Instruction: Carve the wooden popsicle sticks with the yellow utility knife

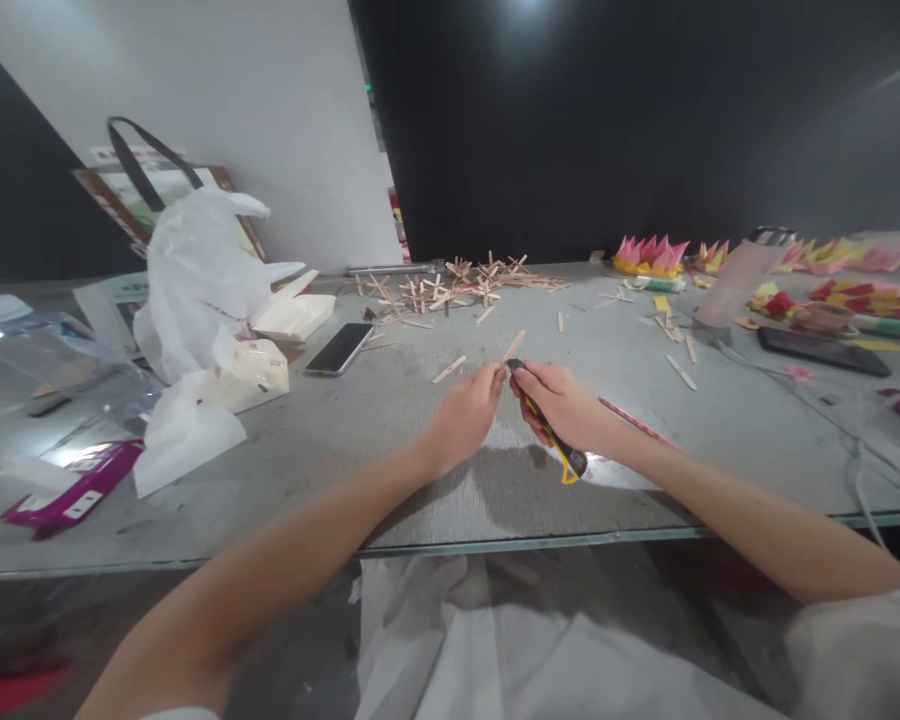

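Observation:
Near the middle of the grey table [390, 440], my left hand [466, 412] is closed on a wooden stick [514, 345], whose pale end points up and away from me. My right hand [559, 400] is wrapped round a black and yellow utility knife [562, 445]. The knife's front end is close to the stick, beside my left fingertips; its blade is too small to make out. Beyond my hands lies a heap of wooden sticks [457, 290]. A loose stick [448, 369] rests to the left of my left hand.
A phone [340, 349], white plastic bag [195, 270], purple packet [79, 487] and clear bottle [60, 350] are at the left. On the right are paper flowers [651, 256], a pinkish bottle [739, 280], a dark phone [823, 352] and white cables [859, 440]. A red patterned stick [636, 420] lies behind my right forearm.

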`<act>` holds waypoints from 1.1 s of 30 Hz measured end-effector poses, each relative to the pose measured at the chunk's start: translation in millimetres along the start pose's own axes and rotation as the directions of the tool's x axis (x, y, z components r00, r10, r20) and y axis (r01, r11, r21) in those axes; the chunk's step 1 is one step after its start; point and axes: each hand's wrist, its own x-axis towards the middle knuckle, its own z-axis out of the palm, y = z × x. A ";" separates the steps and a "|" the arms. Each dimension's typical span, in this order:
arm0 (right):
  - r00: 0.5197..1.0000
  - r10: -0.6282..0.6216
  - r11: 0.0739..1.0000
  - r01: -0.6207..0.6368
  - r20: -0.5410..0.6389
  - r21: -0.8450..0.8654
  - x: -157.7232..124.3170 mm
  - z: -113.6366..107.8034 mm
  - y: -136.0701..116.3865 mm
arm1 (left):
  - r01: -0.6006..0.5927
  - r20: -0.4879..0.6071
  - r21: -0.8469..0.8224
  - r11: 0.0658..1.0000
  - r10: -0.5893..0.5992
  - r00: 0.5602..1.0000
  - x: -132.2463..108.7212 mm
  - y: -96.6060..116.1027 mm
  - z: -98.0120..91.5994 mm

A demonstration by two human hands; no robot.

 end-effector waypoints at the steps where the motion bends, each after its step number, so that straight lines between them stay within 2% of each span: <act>1: 1.000 0.010 1.000 -0.010 0.000 0.001 -0.4 0.3 -1.0 | -0.002 -0.001 0.012 1.000 0.002 1.000 0.0 -1.9 0.7; 6: 1.000 0.016 1.000 -0.017 -0.007 -0.010 -0.3 2.5 -1.6 | -0.009 0.011 0.051 0.999 0.008 1.000 -0.8 -4.2 5.8; 12: 1.000 -0.005 0.999 0.004 -0.016 -0.055 2.7 6.0 3.5 | 0.179 0.059 0.027 0.984 -0.180 0.982 -4.4 4.8 8.7; 19: 0.999 0.051 0.999 -0.051 0.007 0.019 1.0 4.5 -3.0 | 0.008 0.044 0.057 0.998 -0.010 0.999 0.6 -6.8 5.8; 25: 0.996 0.081 0.993 -0.085 0.043 0.080 2.7 1.9 -4.5 | 0.161 0.077 -0.024 0.987 -0.159 0.984 -1.6 4.0 6.5; 33: 0.986 0.109 0.967 -0.134 0.123 0.218 6.3 -4.9 0.5 | 0.191 0.023 -0.279 0.941 -0.192 0.981 0.6 19.4 1.3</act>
